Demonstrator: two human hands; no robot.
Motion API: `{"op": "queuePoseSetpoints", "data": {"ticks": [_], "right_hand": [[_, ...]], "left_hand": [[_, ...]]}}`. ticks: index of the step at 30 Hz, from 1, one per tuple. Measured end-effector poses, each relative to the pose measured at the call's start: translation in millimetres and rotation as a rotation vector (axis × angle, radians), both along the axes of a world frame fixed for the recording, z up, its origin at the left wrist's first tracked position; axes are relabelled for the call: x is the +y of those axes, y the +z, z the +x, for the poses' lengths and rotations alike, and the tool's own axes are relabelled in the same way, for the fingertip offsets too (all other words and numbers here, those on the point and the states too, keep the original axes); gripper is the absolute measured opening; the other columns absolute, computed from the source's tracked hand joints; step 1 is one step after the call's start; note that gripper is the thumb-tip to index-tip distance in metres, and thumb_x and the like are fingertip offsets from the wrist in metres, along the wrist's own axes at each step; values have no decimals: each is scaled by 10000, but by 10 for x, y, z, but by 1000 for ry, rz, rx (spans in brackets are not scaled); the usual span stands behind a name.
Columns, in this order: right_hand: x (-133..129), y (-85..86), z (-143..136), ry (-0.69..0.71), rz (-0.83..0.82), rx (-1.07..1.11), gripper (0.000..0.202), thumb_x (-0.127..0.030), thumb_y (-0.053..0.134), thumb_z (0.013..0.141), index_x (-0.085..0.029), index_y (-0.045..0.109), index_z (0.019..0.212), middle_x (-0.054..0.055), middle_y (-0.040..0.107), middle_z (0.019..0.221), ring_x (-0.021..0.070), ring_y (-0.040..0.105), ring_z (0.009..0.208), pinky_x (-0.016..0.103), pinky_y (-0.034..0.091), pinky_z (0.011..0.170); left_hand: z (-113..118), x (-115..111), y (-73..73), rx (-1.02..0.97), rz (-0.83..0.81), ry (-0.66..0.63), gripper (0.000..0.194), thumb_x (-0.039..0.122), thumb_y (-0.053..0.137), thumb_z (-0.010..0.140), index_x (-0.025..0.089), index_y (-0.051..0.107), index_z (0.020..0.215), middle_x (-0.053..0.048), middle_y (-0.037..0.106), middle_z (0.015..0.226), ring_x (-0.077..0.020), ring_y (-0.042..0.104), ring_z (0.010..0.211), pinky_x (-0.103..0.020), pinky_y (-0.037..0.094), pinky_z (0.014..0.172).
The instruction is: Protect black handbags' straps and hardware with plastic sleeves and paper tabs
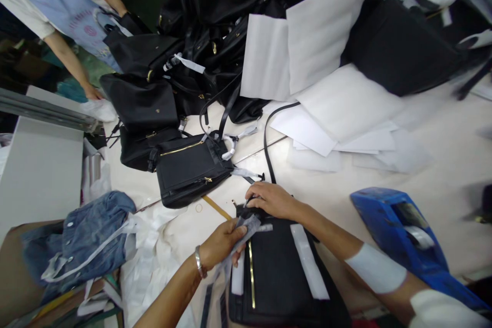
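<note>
- The left hand [222, 242] is closed on a crumpled translucent wrap [251, 225], its thumb pressed over the film.
- The right hand [273, 199] curls its fingers at the top end of the black bag [279, 266]; whether the fingertips are clamped on anything there, I cannot tell.
- The black bag lies directly below the grip, its top end between the two hands and its body stretching from them toward the wearer.
- It is smooth and dark, with a gold zipper [251, 277] running lengthwise, just below the left hand.
- White strips [309, 261] lie along it, one on each side: one just under the left hand, the other below the right forearm.
- Beyond the left hand rests a second black bag [194, 166] with gold zips.
- To the right of the right hand, well apart, stands a blue tape dispenser [400, 225]; white sheets [346, 105] lie farther beyond that hand.
</note>
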State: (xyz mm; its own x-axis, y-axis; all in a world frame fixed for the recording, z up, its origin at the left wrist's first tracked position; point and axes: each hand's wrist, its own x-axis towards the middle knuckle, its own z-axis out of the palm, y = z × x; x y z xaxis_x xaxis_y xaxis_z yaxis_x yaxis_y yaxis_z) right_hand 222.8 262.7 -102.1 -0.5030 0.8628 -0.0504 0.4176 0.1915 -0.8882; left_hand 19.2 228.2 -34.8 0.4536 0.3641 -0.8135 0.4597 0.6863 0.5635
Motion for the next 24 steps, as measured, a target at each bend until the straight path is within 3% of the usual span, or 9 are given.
{"op": "queuePoseSetpoints", "data": {"ticks": [6,12,16,21,24], "right_hand": [[-57,47,-79,-23,15,11,151,-312,633,812,-190,596,894,19,581,900,162,525,896,275,381,804],[-111,27,-186,-15,26,-26,142,-270,667,780,-181,615,878,27,568,910,164,521,878,272,378,775],[-92,-2,-167,71,-9,19,71,-229,629,808,-179,619,858,7,591,859,140,540,817,248,377,742],[-56,-23,-126,-34,-36,-119,73,-221,597,832,-159,622,861,37,623,883,155,549,844,259,362,749],[-48,-14,-138,13,-74,-134,112,-246,565,852,-168,645,843,34,652,849,156,570,823,258,357,738]], "left_hand": [[1,7,-14,-15,-42,0,412,527,436,854,161,474,668,45,469,483,-66,419,352,-206,380,399],[76,16,-38,-52,-103,58,355,513,485,835,168,474,750,51,493,543,-62,414,363,-224,429,401],[70,11,-96,-61,-126,78,342,504,509,825,174,459,753,51,493,546,-63,414,363,-229,436,399],[58,24,-130,-87,-123,101,339,501,510,826,175,459,748,43,502,548,-65,412,362,-229,423,398],[66,42,-138,-77,-125,101,357,515,513,817,170,469,740,41,500,540,-70,423,363,-232,422,399]]}}
